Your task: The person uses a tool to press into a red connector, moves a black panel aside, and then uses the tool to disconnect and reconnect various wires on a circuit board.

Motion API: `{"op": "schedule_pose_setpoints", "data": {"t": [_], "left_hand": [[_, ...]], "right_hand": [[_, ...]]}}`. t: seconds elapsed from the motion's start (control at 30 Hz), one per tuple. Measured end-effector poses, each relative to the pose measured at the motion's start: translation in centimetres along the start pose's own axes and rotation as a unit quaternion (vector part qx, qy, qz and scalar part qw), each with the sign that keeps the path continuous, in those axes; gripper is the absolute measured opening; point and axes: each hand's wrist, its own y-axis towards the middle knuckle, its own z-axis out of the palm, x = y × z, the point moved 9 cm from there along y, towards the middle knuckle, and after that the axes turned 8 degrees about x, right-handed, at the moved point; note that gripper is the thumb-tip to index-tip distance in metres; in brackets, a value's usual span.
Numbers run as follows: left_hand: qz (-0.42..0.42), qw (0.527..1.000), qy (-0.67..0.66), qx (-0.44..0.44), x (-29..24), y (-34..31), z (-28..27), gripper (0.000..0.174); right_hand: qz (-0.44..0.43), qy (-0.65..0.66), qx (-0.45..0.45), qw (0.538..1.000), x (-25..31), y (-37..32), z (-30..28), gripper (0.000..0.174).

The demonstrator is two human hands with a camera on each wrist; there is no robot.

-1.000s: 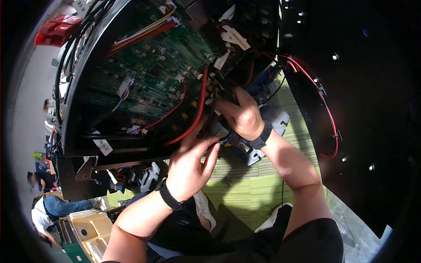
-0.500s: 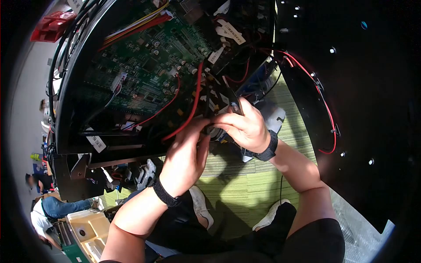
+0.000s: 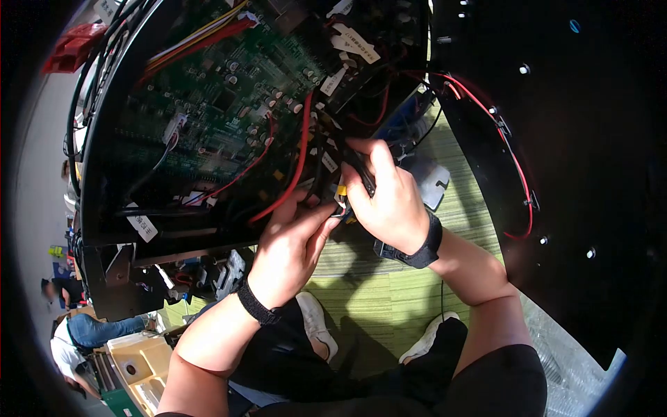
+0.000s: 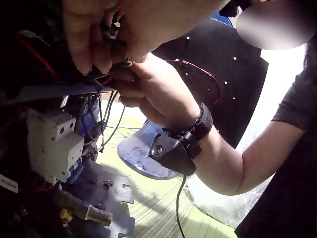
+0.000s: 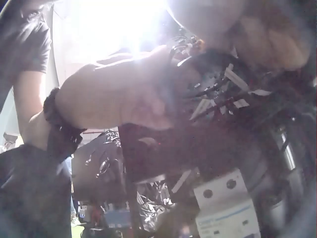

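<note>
In the head view my left hand [image 3: 288,240] is at the lower edge of an open black cabinet, its fingertips pinching a thin cable [image 3: 341,210] beside a small yellow-marked piece [image 3: 341,190]. Fingers of my right hand [image 3: 392,201] curl round black cables [image 3: 358,170] just right of it. Both hands nearly meet. The left wrist view shows my right hand [image 4: 163,91] close under my left hand [image 4: 109,34], with a dark cable end between their fingers. A thick red cable [image 3: 303,149] loops down beside my left fingers. Cable ends inside the cabinet are hidden.
A green circuit board [image 3: 215,104] fills the cabinet's left side. White paper labels [image 3: 354,43] hang on cables. A white circuit breaker [image 4: 54,144] sits below the hands. The black panel [image 3: 556,139] at right carries red wires. Another person [image 3: 69,347] bends at far left.
My right hand has pulled back from deep inside the cabinet and now holds the black cables nearer my left hand. The left hand has shifted slightly, and the head view has moved a little.
</note>
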Motion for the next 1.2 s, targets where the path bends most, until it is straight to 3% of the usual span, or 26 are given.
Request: {"op": "schedule_pose_setpoints", "data": {"t": [0.3, 0.47, 0.53, 0.63, 0.77, 1.2], "left_hand": [[0.012, 1.0, 0.008, 0.026, 0.0, -0.2, 0.7, 0.021], [-0.016, 0.999, -0.012, 0.041, 0.4, -0.3, 0.7, 0.021], [-0.019, 0.999, -0.012, 0.045, 0.6, -0.3, 0.8, 0.021], [-0.029, 0.998, -0.015, 0.046, 0.8, -0.5, 0.9, 0.021], [-0.019, 0.999, -0.01, 0.046, 0.6, -0.5, 0.9, 0.02], [-0.021, 0.999, 0.009, 0.046, 0.2, -0.4, 0.8, 0.019]], "right_hand": [[0.016, -0.078, 0.046, 0.996, 1.4, 0.7, -0.2, 0.021], [0.053, -0.127, 0.057, 0.989, 0.9, 0.6, 0.2, 0.022], [-0.019, -0.154, 0.025, 0.988, 2.3, 0.6, 0.0, 0.015], [-0.036, -0.201, 0.04, 0.978, 2.5, 0.6, 0.2, 0.02], [-0.046, -0.281, 0.051, 0.957, 3.4, 0.5, 0.3, 0.021], [-0.051, -0.275, 0.059, 0.958, 3.5, 0.2, 0.4, 0.018]]}}
